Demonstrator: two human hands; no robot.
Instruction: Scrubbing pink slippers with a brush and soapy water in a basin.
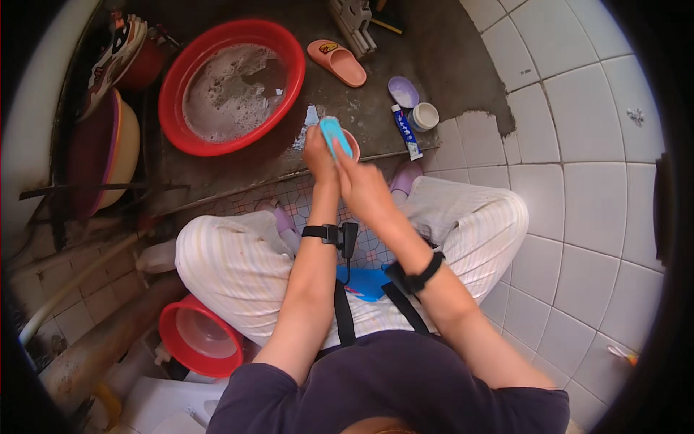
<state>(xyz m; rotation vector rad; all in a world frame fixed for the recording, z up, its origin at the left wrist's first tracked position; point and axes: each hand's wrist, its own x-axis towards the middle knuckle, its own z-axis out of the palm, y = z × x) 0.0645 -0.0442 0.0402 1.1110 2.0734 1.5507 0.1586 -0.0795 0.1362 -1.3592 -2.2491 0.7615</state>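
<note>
My right hand (362, 184) is closed around a turquoise brush (334, 135), with a finger stretched along its back. Under the brush is a pink slipper (352, 145), mostly covered by the brush and my hands. My left hand (319, 152) grips the slipper from its left side. A matching pink slipper (347, 66) with a yellow decoration lies farther back on the wet concrete ledge (282, 163). To the left of my hands stands a large red basin (233, 145) of cloudy, foamy water.
A blue-and-white tube (406, 133), a white jar (424, 116) and a purple soap dish (404, 93) sit at the ledge's right. Shoes (116, 59) and stacked basins (122, 152) are at left. A smaller red basin (233, 347) stands beside my left leg. White tiles (591, 200) cover the right wall.
</note>
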